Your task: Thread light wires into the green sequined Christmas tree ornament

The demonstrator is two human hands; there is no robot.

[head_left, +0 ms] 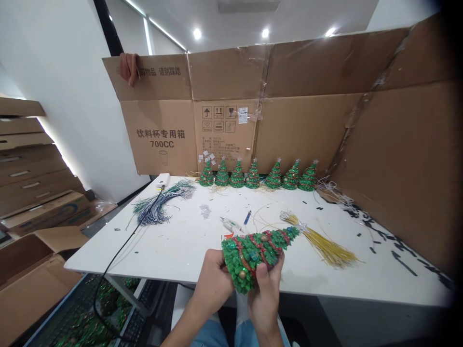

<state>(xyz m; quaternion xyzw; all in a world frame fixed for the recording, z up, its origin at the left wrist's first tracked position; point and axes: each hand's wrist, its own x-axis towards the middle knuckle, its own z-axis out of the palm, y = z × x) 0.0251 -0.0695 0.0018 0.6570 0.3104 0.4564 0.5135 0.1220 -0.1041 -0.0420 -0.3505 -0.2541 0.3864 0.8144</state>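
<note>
A small green Christmas tree ornament (pixel 249 258) with red garland and gold balls lies tilted on its side between my two hands, its tip toward the right. My left hand (pixel 216 279) grips it at the wide base, its fingertips hidden behind and under the base. Around the tree's lower side my right hand (pixel 266 289) is closed, thumb pressed on the front. Just behind the tree on the white table (pixel 173 255) lie a white pen-like tool (pixel 231 224) and a blue one (pixel 248 218). To the right rests a bundle of yellow wires (pixel 325 243).
Several finished-looking trees (pixel 252 174) stand in a row before the cardboard wall (pixel 224 135). At left are a bundle of blue and green wires (pixel 159 205), a white device (pixel 162 180) and a black cable (pixel 123 255). Black scraps (pixel 394 236) litter the right edge.
</note>
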